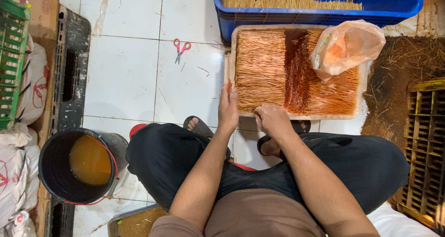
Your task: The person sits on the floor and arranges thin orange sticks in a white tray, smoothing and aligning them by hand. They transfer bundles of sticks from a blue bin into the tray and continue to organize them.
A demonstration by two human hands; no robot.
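Note:
A shallow pale tray lies on the tiled floor in front of my knees, packed with thin orange-brown sticks laid side by side. My left hand rests flat against the tray's near left corner, fingers straight and together, touching the ends of the sticks. My right hand is curled at the tray's near edge, fingers bent down onto the stick ends; whether it grips any is hidden. A band of darker reddish sticks runs down the middle of the tray.
An orange plastic bag sits on the tray's far right. A blue crate of pale sticks stands behind. Red-handled scissors lie on the tiles. A black bucket of yellow-brown liquid is at my left. Crates and sacks line both sides.

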